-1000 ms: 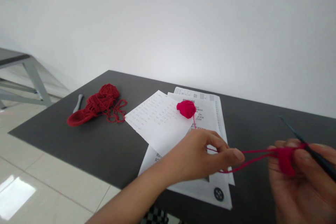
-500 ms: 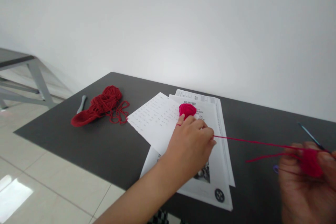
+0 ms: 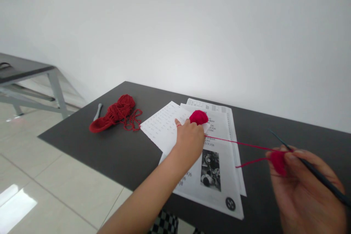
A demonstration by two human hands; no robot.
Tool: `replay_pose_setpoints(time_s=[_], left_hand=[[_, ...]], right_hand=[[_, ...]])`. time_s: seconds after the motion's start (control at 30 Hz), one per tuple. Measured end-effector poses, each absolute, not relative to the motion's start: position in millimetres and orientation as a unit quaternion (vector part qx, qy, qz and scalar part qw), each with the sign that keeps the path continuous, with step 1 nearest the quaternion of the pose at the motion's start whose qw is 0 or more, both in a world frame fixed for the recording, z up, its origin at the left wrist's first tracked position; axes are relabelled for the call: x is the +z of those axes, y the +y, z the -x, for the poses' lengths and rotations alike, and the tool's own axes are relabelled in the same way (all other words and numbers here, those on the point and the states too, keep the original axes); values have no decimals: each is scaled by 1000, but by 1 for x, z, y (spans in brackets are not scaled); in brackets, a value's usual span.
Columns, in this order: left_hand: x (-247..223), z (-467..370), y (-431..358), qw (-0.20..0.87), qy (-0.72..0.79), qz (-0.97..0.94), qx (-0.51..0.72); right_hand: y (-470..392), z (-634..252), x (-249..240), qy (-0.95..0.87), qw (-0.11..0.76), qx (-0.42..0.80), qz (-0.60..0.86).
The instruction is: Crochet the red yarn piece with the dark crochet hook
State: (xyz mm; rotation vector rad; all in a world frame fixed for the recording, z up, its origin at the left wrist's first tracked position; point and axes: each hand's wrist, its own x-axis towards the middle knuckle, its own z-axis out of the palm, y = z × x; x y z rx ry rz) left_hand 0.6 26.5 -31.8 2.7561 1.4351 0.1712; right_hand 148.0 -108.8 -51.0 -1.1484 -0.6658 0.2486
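**Feed the strand slack from the ball, keep the hook hand quiet**

Your left hand (image 3: 189,137) lies over the papers (image 3: 219,175) with its fingers at the small pink yarn ball (image 3: 198,116); whether they are closed on the ball or only touching it cannot be told from here. Your right hand (image 3: 304,186) is clenched around the small crocheted piece (image 3: 278,161) and the dark crochet hook (image 3: 315,173), which slants up and away past your fingers. The strand (image 3: 236,142) runs taut between ball and piece, above the sheets.

To do this well, roll or lift the ball so yarn comes off freely, rather than dragging it across the paper. Hold the piece steady so the pull does not tighten your last loop.

The papers sit close to the near edge of the bench (image 3: 115,153), their lower corner almost at it, so a sideways tug could slide them off. Open dark surface lies to the right of the sheets and behind them. To the left, well apart, rest the darker red yarn heap (image 3: 116,113) and a grey tool (image 3: 98,111) just beside it
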Motion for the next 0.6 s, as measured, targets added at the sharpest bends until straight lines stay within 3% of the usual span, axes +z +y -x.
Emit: replay_pose_setpoints(time_s=[0.33, 0.6], left_hand=[[-36, -4, 31, 8, 473, -870, 140], [-25, -1, 30, -19, 520, -849, 87]], right_hand=[[-104, -157, -56, -281, 796, 114, 524], [-105, -153, -54, -282, 797, 139, 515]])
